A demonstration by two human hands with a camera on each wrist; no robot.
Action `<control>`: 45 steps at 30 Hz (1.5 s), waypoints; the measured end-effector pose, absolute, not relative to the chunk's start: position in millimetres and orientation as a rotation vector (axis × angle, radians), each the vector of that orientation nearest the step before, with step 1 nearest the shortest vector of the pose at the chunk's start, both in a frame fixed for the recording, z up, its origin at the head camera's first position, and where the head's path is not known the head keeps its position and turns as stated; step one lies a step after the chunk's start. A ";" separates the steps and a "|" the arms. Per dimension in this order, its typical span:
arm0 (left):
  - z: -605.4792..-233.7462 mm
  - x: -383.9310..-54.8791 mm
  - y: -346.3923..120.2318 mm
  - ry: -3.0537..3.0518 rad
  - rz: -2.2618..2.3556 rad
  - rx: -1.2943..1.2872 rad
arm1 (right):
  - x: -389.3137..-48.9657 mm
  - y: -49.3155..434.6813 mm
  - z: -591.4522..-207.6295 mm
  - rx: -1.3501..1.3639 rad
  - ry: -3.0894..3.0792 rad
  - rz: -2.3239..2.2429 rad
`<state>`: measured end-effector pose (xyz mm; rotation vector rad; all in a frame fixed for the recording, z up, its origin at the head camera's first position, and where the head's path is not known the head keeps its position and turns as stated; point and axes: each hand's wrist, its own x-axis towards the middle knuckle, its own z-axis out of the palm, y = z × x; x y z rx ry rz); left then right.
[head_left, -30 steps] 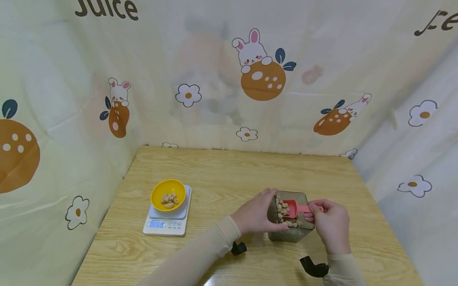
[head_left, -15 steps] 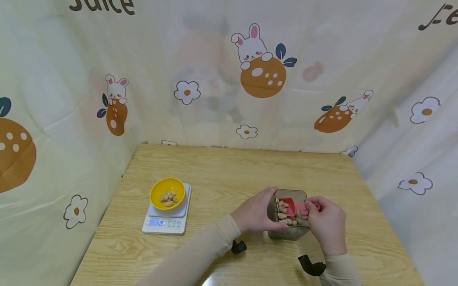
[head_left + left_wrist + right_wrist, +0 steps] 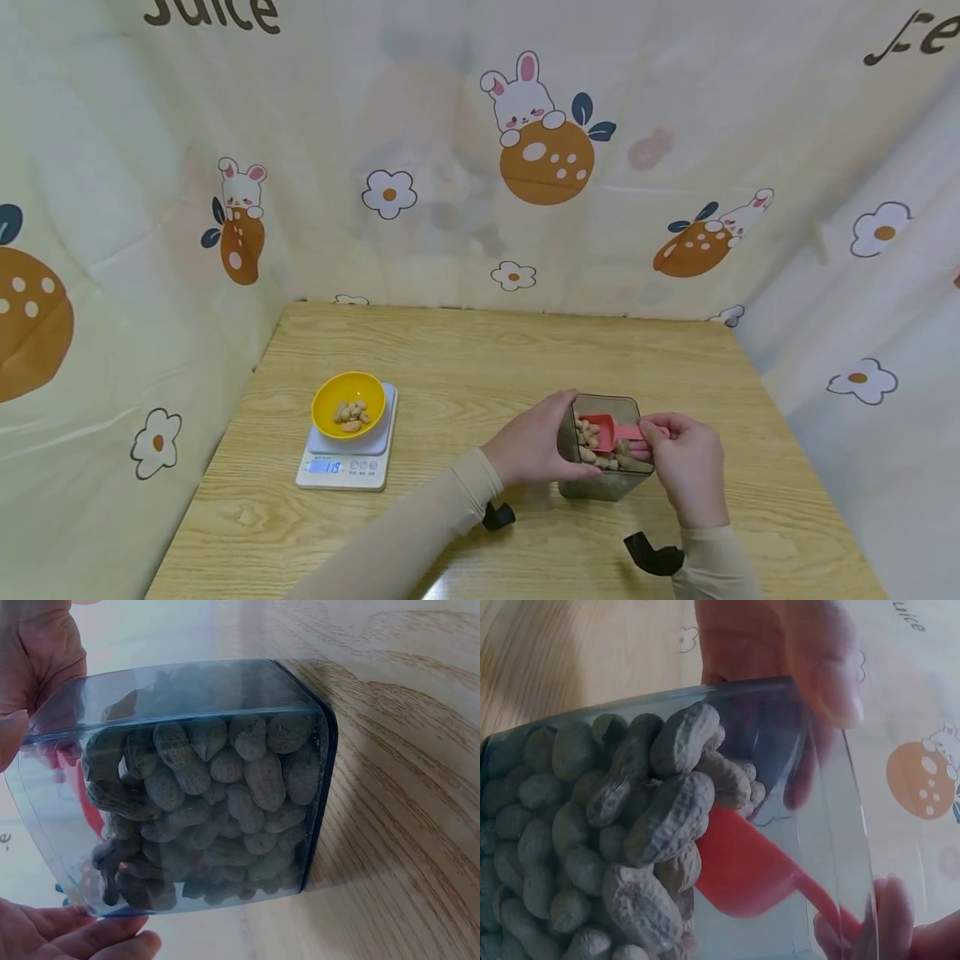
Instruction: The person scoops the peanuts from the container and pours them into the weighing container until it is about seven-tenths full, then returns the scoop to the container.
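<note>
In the head view a clear, smoky plastic container (image 3: pixel 600 487) stands tilted on the table, with unshelled peanuts (image 3: pixel 600 460) inside. My left hand (image 3: pixel 528 442) grips its left side near the rim, thumb on the near wall; several left fingers (image 3: pixel 105 941) show in the left wrist view. My right hand (image 3: pixel 690 467) holds the handle of a red scoop (image 3: pixel 602 433) over the right rim. The scoop's bowl (image 3: pixel 746 866) is inside the container, against the peanuts in the right wrist view. Peanuts hide its front edge.
At the left stands a white digital kitchen scale (image 3: pixel 341 475) with a lit display. On it sits a yellow bowl (image 3: pixel 322 404) holding several peanuts. The wooden table (image 3: pixel 465 358) is enclosed by printed curtains (image 3: pixel 435 125) at the back and both sides.
The scoop and my right hand have shifted slightly left, and more of the scoop's bowl shows. My left hand keeps its grip on the container. The scale and yellow bowl look unchanged.
</note>
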<state>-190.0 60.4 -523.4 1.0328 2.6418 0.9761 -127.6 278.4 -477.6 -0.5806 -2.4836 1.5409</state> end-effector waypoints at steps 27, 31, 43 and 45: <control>-521.6 -189.6 60.0 2.626 0.984 1.025 | -130.7 269.0 -478.0 -0.432 -2.544 1.441; -523.0 -187.9 60.6 2.617 0.988 0.999 | -132.4 278.6 -478.2 -0.554 -2.451 1.678; -525.1 -188.5 60.6 2.627 0.974 0.989 | -129.7 297.6 -482.1 -0.694 -2.242 1.923; -525.0 -188.8 60.8 2.628 0.976 0.990 | -129.5 290.7 -482.1 -0.598 -2.325 1.806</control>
